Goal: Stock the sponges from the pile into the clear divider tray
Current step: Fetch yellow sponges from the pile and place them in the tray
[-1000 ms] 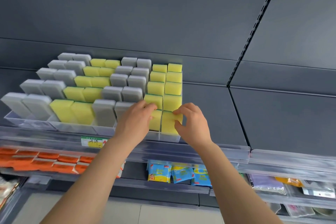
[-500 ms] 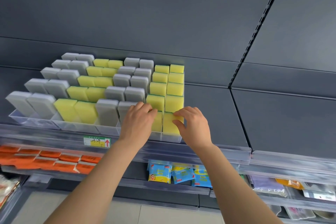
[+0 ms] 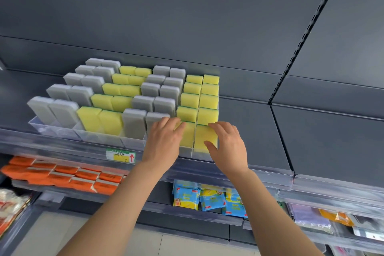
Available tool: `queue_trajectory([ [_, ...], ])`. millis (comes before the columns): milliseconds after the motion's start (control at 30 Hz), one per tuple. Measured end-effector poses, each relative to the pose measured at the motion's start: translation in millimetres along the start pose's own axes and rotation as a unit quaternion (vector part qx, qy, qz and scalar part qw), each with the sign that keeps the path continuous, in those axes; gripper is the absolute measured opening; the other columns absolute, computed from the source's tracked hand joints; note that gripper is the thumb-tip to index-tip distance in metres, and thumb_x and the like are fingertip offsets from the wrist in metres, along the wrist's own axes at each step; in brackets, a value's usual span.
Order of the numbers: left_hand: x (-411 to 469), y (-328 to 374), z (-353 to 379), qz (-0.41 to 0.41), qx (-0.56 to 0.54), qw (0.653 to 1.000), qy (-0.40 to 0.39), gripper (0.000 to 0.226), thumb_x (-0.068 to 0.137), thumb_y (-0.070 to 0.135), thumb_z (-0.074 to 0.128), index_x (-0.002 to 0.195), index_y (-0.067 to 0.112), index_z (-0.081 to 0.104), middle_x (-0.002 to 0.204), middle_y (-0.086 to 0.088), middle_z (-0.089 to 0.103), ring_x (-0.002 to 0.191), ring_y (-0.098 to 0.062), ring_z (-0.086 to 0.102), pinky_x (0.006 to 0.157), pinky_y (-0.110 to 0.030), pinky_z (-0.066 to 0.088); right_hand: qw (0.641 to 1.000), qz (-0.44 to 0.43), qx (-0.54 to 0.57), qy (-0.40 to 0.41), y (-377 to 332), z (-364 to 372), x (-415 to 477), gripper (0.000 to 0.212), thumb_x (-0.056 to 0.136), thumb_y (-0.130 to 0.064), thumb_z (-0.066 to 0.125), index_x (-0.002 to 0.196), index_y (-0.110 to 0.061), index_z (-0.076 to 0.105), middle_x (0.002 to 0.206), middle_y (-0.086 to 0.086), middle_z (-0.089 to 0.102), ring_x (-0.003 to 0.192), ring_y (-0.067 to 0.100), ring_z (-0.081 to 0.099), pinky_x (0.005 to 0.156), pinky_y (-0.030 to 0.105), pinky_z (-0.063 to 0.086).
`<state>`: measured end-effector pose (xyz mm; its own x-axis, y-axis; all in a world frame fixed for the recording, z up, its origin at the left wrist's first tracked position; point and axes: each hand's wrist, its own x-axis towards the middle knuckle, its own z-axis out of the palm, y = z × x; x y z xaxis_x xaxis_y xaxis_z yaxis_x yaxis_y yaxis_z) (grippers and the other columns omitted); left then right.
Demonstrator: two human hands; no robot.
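The left hand (image 3: 164, 141) lays straight fingers (image 3: 178, 125) over the top edge of the front yellow sponge (image 3: 188, 138), pressing rather than gripping. The right hand (image 3: 228, 147) is relaxed and spread, with its thumb against the face of the neighbouring sponge (image 3: 202, 137) and its other fingers arched just above the top, holding nothing. Both sponges stand on end at the frame's centre, long axis upright and tipped back, directly ahead of the fingertips in the clear divider tray (image 3: 116, 141). Each hand is nearest its own lane. The pile is out of view, and the left palm hides part of its sponge.
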<state>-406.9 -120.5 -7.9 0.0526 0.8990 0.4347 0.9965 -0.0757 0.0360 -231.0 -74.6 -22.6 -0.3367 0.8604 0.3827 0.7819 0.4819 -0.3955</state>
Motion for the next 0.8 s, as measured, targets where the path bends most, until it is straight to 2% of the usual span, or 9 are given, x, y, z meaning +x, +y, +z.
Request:
queue_trajectory([
  [167, -15.0, -22.8, -18.0, 0.033, -0.059, 0.997, 0.025, 0.033, 0.070, 0.008, 0.078, 0.102, 0.007, 0.068, 0.104, -0.008, 0.066, 0.098, -0.027, 0.060, 0.079, -0.039, 0.052, 0.999, 0.036, -0.028, 0.013, -17.2, 0.9, -0.5, 0.049, 0.085, -0.035, 0.066, 0.129, -0.018, 0.053, 0.130, 0.004, 0.054, 0.116, 0.025, 0.049, 0.090, 0.037, 0.046],
  [333, -36.8, -68.0, -43.0, 0.049, -0.106, 0.993, 0.032, 0.026, 0.076, 0.010, 0.073, 0.101, 0.008, 0.069, 0.107, -0.008, 0.065, 0.100, -0.027, 0.060, 0.083, -0.037, 0.051, 0.995, 0.080, -0.035, 0.038, -54.8, 1.8, -3.4, 0.047, 0.087, -0.034, 0.064, 0.129, -0.017, 0.052, 0.129, 0.004, 0.055, 0.118, 0.026, 0.048, 0.094, 0.037, 0.043],
  [433, -50.0, -104.2, -48.3, 0.044, -0.109, 0.993, 0.016, 0.027, 0.077, 0.012, 0.072, 0.104, 0.010, 0.069, 0.109, -0.006, 0.065, 0.102, -0.026, 0.059, 0.083, -0.038, 0.051, 0.994, 0.085, -0.042, 0.048, -77.5, 10.0, -3.1, 0.045, 0.087, -0.031, 0.065, 0.127, -0.016, 0.055, 0.126, 0.004, 0.059, 0.117, 0.027, 0.049, 0.093, 0.038, 0.043],
  [500, -53.8, -124.3, -48.7, 0.039, -0.094, 0.995, -0.004, 0.035, 0.078, 0.014, 0.072, 0.113, 0.010, 0.065, 0.118, -0.008, 0.063, 0.109, -0.027, 0.058, 0.086, -0.039, 0.050, 0.994, 0.087, -0.047, 0.035, -89.9, 17.8, -0.7, 0.044, 0.087, -0.030, 0.064, 0.127, -0.015, 0.055, 0.127, 0.005, 0.058, 0.120, 0.028, 0.048, 0.096, 0.039, 0.041],
  [567, -52.3, -137.4, -46.9, 0.045, -0.076, 0.995, -0.035, 0.050, 0.082, 0.017, 0.067, 0.129, 0.010, 0.053, 0.136, -0.010, 0.051, 0.123, -0.028, 0.049, 0.095, -0.040, 0.045, 0.995, 0.085, -0.056, 0.019, -100.0, 25.6, 2.2, 0.043, 0.088, -0.027, 0.063, 0.128, -0.015, 0.055, 0.131, 0.006, 0.057, 0.123, 0.028, 0.047, 0.100, 0.040, 0.039],
  [633, -48.4, -145.3, -39.8, 0.059, -0.064, 0.994, -0.073, 0.063, 0.089, 0.018, 0.058, 0.145, 0.011, 0.029, 0.154, -0.009, 0.024, 0.140, -0.024, 0.026, 0.110, -0.039, 0.030, 0.994, 0.085, -0.063, 0.006, -107.1, 32.4, 3.3, 0.042, 0.088, -0.024, 0.063, 0.129, -0.013, 0.056, 0.131, 0.007, 0.057, 0.124, 0.029, 0.047, 0.100, 0.041, 0.040],
  [700, -43.5, -149.5, -33.5, 0.070, -0.058, 0.990, -0.109, 0.070, 0.094, 0.015, 0.050, 0.149, 0.014, 0.008, 0.158, -0.003, 0.001, 0.145, -0.018, 0.004, 0.117, -0.039, 0.015, 0.993, 0.094, -0.068, -0.003, -111.2, 37.1, 3.6, 0.042, 0.088, -0.022, 0.063, 0.128, -0.012, 0.056, 0.131, 0.009, 0.057, 0.123, 0.030, 0.047, 0.099, 0.043, 0.041],
  [800, -40.2, -150.5, -27.1, 0.084, -0.046, 0.988, -0.121, 0.071, 0.095, 0.011, 0.046, 0.149, 0.016, 0.001, 0.157, 0.000, -0.005, 0.144, -0.015, -0.005, 0.118, -0.038, 0.008, 0.992, 0.106, -0.075, 0.002, -110.8, 40.1, 4.5, 0.039, 0.088, -0.021, 0.063, 0.125, -0.011, 0.058, 0.130, 0.009, 0.058, 0.123, 0.030, 0.048, 0.099, 0.043, 0.042],
])
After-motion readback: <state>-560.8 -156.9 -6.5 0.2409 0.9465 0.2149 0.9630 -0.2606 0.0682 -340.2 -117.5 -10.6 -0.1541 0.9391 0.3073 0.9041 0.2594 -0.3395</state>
